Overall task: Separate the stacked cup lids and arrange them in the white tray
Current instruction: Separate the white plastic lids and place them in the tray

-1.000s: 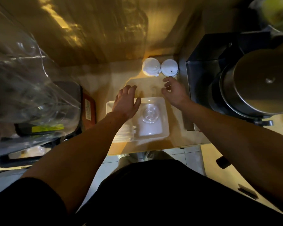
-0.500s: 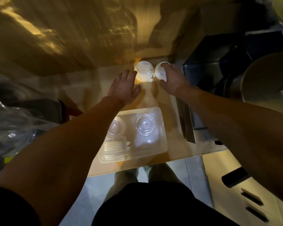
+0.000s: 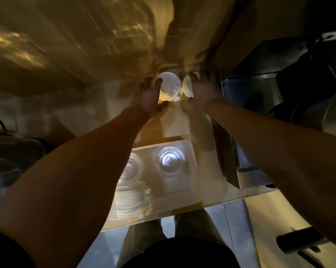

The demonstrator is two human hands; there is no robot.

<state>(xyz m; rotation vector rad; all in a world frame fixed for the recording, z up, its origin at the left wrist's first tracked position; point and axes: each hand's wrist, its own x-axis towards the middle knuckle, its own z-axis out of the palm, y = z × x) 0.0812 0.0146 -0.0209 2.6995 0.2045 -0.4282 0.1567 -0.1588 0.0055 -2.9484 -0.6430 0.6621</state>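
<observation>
the person is at the fetching step: the left hand [image 3: 150, 97] cups one white lid stack [image 3: 169, 85] and the right hand [image 3: 203, 93] curls around the other white stack [image 3: 187, 86] at the counter's back, and next must carry them toward the white tray [image 3: 190, 182], which already holds clear lids [image 3: 169, 161].
</observation>
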